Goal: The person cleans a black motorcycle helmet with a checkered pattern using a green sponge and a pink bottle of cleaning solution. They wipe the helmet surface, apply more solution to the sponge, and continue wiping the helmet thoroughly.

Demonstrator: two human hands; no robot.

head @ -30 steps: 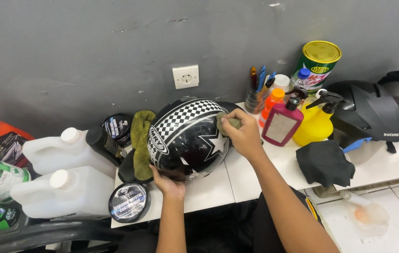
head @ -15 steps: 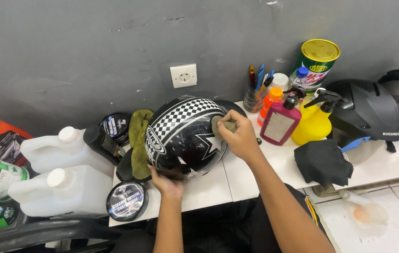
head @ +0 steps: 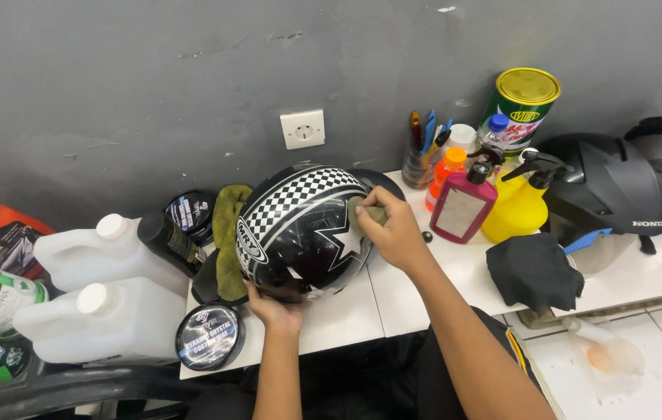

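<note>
A glossy black helmet [head: 300, 229] with a checkered band and white stars rests on the white tiled counter [head: 455, 284]. My left hand [head: 275, 305] grips its lower front edge and steadies it. My right hand [head: 393, 230] presses a small olive-green pad [head: 360, 218] against the helmet's right side, next to a white star. An olive cloth [head: 229, 237] lies draped just left of the helmet.
Two white jugs [head: 105, 292] and round black tins [head: 209, 337] sit at the left. A pen cup [head: 418, 159], a pink bottle [head: 463, 204], a yellow spray bottle [head: 519, 204], a folded black cloth [head: 535, 272] and a matte black helmet [head: 607, 190] stand at the right. A wall socket [head: 304, 128] is behind.
My right hand has slid with the pad a little down the helmet's right side. My left hand has kept its hold on the lower edge.
</note>
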